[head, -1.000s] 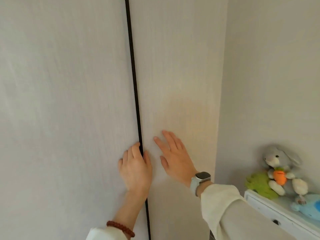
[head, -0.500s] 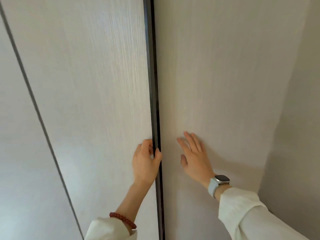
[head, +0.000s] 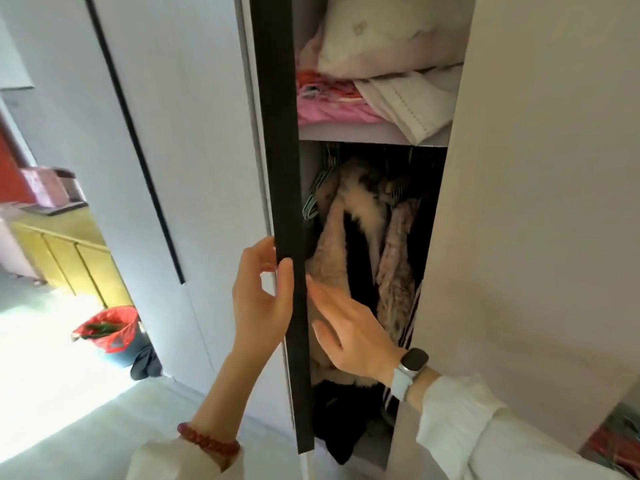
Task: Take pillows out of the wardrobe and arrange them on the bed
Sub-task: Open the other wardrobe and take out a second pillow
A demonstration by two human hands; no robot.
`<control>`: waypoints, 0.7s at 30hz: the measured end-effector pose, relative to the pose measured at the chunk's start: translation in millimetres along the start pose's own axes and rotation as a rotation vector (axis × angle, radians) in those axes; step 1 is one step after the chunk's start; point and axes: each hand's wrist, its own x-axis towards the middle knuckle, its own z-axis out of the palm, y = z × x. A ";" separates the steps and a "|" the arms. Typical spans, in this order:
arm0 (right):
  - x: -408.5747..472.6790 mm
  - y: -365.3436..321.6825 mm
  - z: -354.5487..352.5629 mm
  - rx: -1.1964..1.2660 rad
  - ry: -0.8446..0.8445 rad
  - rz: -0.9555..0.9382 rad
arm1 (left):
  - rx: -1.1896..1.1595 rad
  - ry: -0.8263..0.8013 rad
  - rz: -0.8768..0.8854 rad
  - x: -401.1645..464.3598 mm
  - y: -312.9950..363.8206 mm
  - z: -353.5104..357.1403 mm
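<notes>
Head view: pillow (head: 388, 32) on top shelf (head: 349, 133) of wardrobe, soft, light, prob squashy; grab w/ both hands at ends. Your left hand (head: 263, 303) grips door edge (head: 280, 168); right hand (head: 349, 327) open, empty.

Pale printed pillow (head: 391, 29) atop folded bedding on upper wardrobe (head: 540, 202) shelf; door ajar

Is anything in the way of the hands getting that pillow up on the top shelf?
Partly. The pillow lies on folded bedding above the shelf. The left hand holds the left door's dark edge, the right hand is by the hanging coats. The right door covers the pillow's right part.
</notes>
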 end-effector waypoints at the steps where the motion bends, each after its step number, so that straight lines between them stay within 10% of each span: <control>1: 6.2 -5.4 7.4 0.000 -0.021 -0.025 | 0.055 0.046 -0.006 -0.9 -4.5 -12.7; 10: 32.9 -5.6 39.7 0.000 -0.109 0.014 | 0.325 0.303 -0.204 -3.9 -26.2 -50.6; 21: -0.4 66.9 -42.0 -0.249 -0.012 0.255 | 0.426 -0.233 -0.011 -31.6 -34.5 44.2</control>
